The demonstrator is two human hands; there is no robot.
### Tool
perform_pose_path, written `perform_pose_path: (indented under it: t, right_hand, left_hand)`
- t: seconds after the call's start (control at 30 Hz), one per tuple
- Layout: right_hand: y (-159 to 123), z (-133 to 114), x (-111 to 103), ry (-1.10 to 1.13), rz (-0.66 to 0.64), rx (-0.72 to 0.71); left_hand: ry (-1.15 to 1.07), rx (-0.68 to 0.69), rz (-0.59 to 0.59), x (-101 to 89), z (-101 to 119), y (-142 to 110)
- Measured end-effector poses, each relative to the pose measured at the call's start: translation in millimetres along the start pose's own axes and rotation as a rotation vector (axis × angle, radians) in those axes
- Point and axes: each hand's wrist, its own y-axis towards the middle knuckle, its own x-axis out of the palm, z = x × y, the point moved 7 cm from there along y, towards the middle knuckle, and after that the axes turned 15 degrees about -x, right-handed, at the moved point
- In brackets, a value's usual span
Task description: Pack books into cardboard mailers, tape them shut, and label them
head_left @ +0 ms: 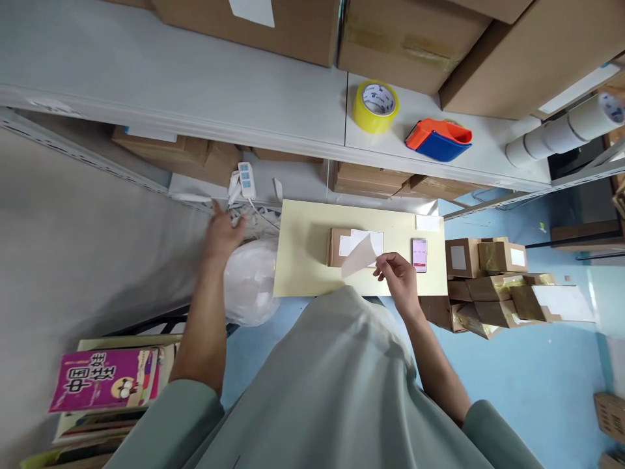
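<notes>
My right hand [396, 277] pinches the edge of a thin white paper sheet [359, 257], which looks like a label. The sheet tilts over a small brown cardboard box [334, 247] and hides part of it. White labels [367, 237] lie on the top of that box. Out to the left, my left hand [224, 234] is slightly blurred, with its fingers apart and nothing visible in them. Below and beside it is a clear plastic bag [251, 283], with crumpled whitish strips [263, 225] at its top.
The box and a phone [418, 255] lie on a pale yellow tabletop [297, 260]. A power strip [247, 180] is behind the bag. Yellow tape [375, 107] and an orange-blue tape dispenser [439, 139] sit on the shelf [273, 98]. Cartons [493, 286] are stacked at right, books [105, 381] at left.
</notes>
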Motion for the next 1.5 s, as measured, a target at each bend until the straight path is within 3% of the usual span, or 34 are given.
perform_pose_path:
  t: [0.07, 0.2, 0.27, 0.33, 0.43, 0.7, 0.87, 1.0, 1.1, 1.2, 1.33, 1.5]
  right_hand:
    - [0.9, 3.9, -1.1, -0.032, 0.002, -0.007]
    - [3.2, 3.7, -2.7, -0.189, 0.002, -0.081]
    - [3.6, -1.2, -1.8, -0.274, -0.014, -0.156]
    - [2.8, -5.1, 0.8, -0.325, -0.049, -0.219]
    - [-0.2, -4.0, 4.6, -0.337, -0.114, -0.254]
    - [-9.7, 25.3, 8.5, -0.291, -0.275, -0.222]
    - [-10.4, 45.5, 5.4, -0.244, -0.419, -0.184]
    - [1.6, 65.5, -24.1, -0.197, -0.359, -0.113]
    - [15.8, 92.5, -58.8, -0.166, -0.242, 0.002]
    - [26.7, 122.8, -83.5, -0.112, -0.216, 0.107]
    - [31.0, 153.8, -92.8, 0.010, -0.279, 0.214]
    - [31.6, 171.5, -93.3, 0.101, -0.310, 0.272]
  left_hand:
    - [-0.111, -0.021, -0.113, 24.7, 27.9, -31.7]
    - [-0.476, 0.107, -0.423, 68.3, 100.2, -119.6]
    - [-0.554, 0.136, -0.557, 84.1, 126.7, -160.2]
    - [-0.594, 0.105, -0.627, 95.4, 141.2, -188.8]
    - [-0.651, 0.024, -0.700, 110.2, 149.2, -212.3]
    - [-0.813, -0.114, -0.746, 148.4, 145.0, -230.6]
    - [-0.817, -0.206, -0.655, 164.0, 138.8, -231.6]
    - [-0.803, -0.289, -0.556, 172.2, 129.9, -226.3]
    - [-0.795, -0.348, -0.520, 178.6, 124.0, -224.4]
    - [-0.798, -0.387, -0.497, 183.1, 124.1, -226.4]
    - [-0.781, -0.384, -0.492, 187.4, 135.5, -233.0]
    - [-0.714, -0.377, -0.487, 194.8, 145.8, -237.8]
